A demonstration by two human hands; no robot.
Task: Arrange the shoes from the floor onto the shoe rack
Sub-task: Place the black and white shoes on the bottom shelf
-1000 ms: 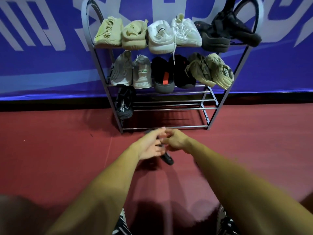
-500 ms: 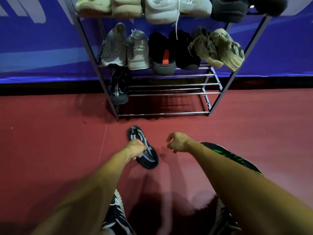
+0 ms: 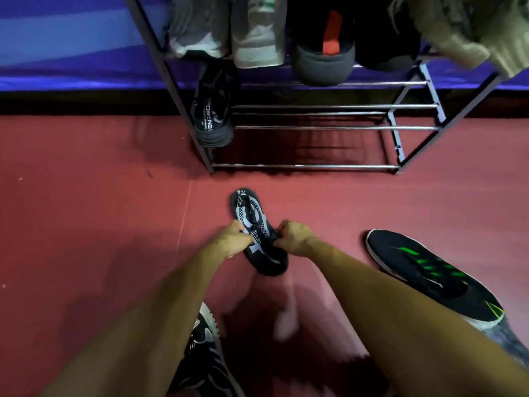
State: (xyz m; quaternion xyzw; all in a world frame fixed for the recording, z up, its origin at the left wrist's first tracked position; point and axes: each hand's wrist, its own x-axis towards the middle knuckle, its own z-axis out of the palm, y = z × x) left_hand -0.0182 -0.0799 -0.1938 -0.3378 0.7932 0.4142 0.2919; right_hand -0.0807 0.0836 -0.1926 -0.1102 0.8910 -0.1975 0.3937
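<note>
Black mesh shoe [image 3: 259, 234], centre frame below the shoe rack [image 3: 315, 167]: my left grip [image 3: 233, 239] and right grip [image 3: 294, 239] each pinch one side of it.

The only lettering I can make out is white print inside the black shoe [image 3: 213, 110] at the left end of the shoe rack's [image 3: 329, 128] lower shelf. It reads roughly "ORENG", with the first letter unclear. The smaller lines beneath it are too tiny to read.

1 shoe rack [image 3: 412, 167]; 6 shoes [image 3: 257, 32] on its upper shelf, 1 black shoe [image 3: 213, 110] below; 2 loose shoes [image 3: 246, 207] on the floor; 2 hands [image 3: 233, 239].
</note>
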